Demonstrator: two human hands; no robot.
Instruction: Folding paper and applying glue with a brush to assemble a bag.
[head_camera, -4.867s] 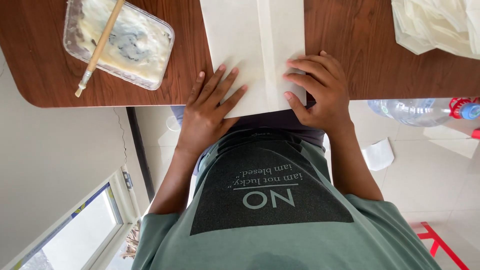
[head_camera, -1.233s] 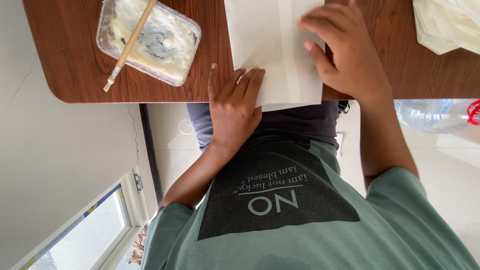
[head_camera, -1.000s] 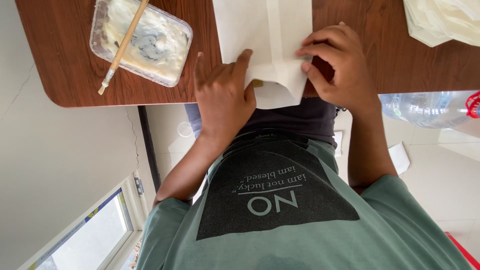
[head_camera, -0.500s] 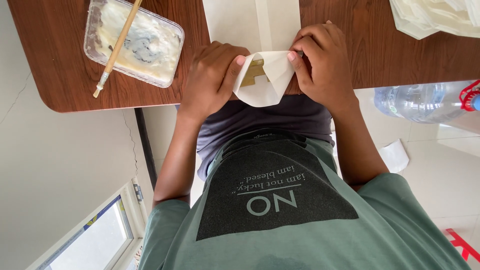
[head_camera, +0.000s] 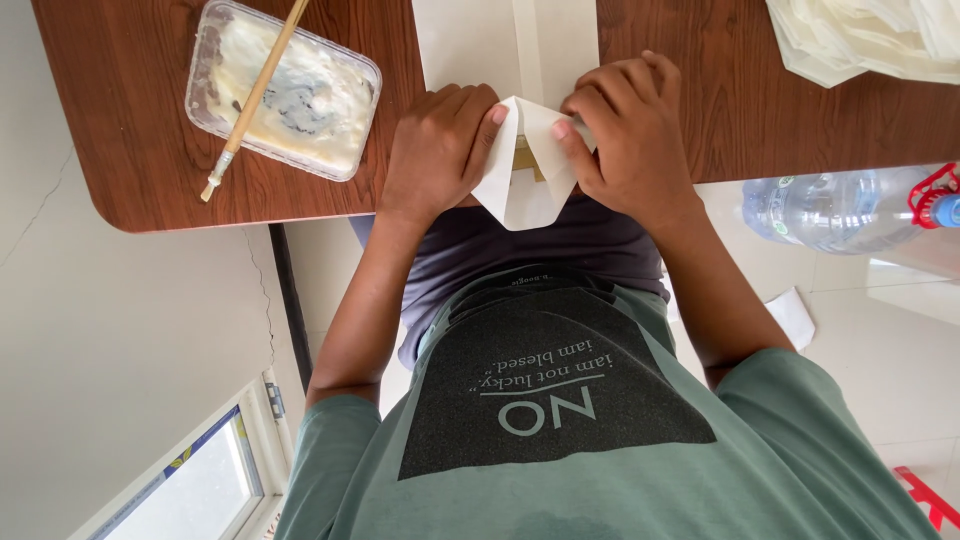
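The person is leaning over the brown surface (head_camera: 140, 150), and both hands are working the near end of a long white paper sheet (head_camera: 470, 40) that is lying flat and hanging a little over the edge, just where the arms can reach it without stretching. The left hand (head_camera: 435, 150) is pinching one slanted flap of the paper between thumb and curled fingers (head_camera: 478, 110), while the right hand (head_camera: 630, 135) is gripping the opposite flap in the same closed way. Between them the two flaps are meeting in a pointed fold (head_camera: 525, 185), lifted off the wood, probably so the creases can be lined up evenly from both sides.

Left of the paper, a clear plastic tub (head_camera: 285, 90) of pale paste is sitting within easy reach, a wooden-handled brush (head_camera: 255, 95) resting across it so the bristles are staying off the wood. Right of the paper, a heap of crumpled white plastic (head_camera: 865, 40) is lying at the far corner, out of the way. A water bottle (head_camera: 835, 210) is lying on the floor below.
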